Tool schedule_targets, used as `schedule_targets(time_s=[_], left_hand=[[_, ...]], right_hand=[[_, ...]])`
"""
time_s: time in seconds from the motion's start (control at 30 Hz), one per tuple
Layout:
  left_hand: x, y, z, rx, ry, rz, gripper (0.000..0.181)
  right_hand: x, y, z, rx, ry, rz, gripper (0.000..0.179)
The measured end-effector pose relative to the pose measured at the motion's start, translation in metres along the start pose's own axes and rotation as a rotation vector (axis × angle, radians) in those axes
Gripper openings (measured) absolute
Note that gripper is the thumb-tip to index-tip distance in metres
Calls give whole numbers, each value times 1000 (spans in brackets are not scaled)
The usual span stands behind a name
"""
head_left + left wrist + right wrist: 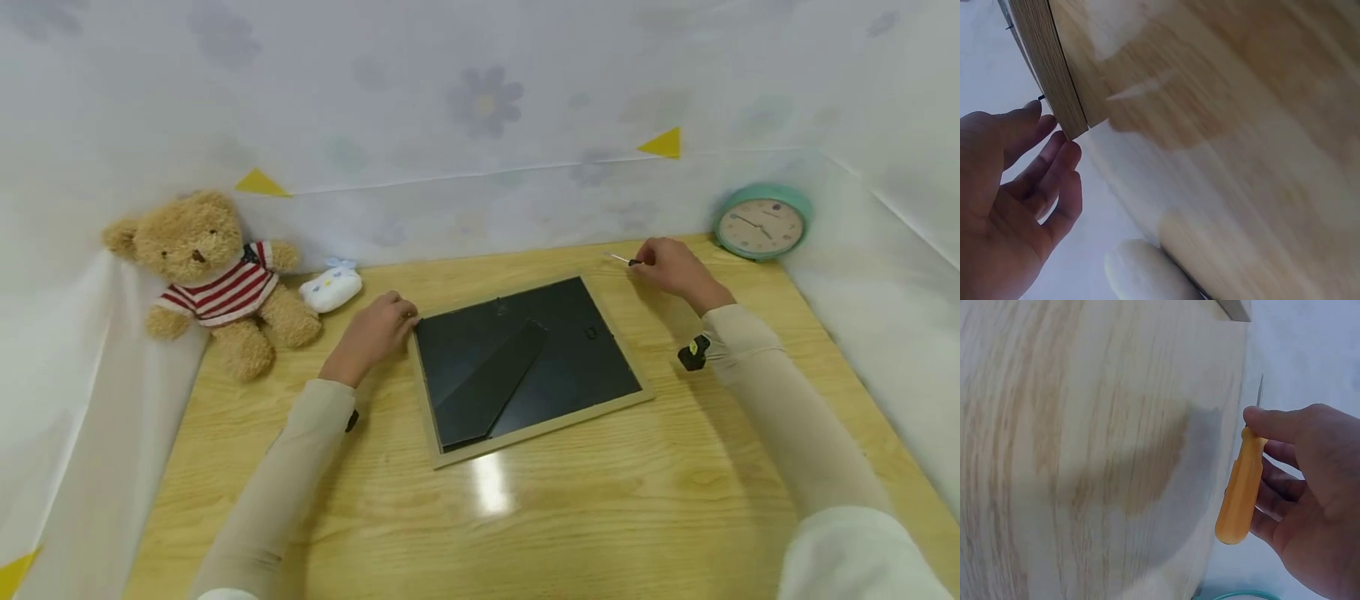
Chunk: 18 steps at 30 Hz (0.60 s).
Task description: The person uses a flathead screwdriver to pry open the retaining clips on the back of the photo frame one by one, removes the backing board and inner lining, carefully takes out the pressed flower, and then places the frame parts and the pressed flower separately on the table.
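A picture frame lies face down, its black backing and folded stand leg turned up. My left hand is at the frame's far left corner. In the left wrist view, the thumb of that hand rests beside a small dark tab on the backing, with loosely bent fingertips against the wooden corner. Off the frame's far right side, my right hand holds a screwdriver by its yellow-orange handle. Its thin metal shaft points left, toward the frame's side, apart from it.
A teddy bear in a striped shirt sits at the left, beside a small white plush. At the far right stands a teal round clock. White patterned cloth borders the wooden table.
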<state>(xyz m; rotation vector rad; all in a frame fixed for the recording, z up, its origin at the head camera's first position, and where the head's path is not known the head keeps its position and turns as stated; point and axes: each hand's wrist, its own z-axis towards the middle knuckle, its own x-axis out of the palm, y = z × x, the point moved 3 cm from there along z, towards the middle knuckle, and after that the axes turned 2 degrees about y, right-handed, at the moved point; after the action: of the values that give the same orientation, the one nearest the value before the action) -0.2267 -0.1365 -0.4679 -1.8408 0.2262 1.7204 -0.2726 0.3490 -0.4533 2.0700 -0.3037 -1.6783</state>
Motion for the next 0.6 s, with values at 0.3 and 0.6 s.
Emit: schedule_targets(time_s=[0.3, 0.6], left_hand=[[2, 3, 7, -100, 49, -136, 24], [3, 5, 10, -120, 48, -203, 21]], right_hand=[[6, 0, 7, 57, 22, -8, 29], [9, -3, 10, 81, 23, -14, 28]])
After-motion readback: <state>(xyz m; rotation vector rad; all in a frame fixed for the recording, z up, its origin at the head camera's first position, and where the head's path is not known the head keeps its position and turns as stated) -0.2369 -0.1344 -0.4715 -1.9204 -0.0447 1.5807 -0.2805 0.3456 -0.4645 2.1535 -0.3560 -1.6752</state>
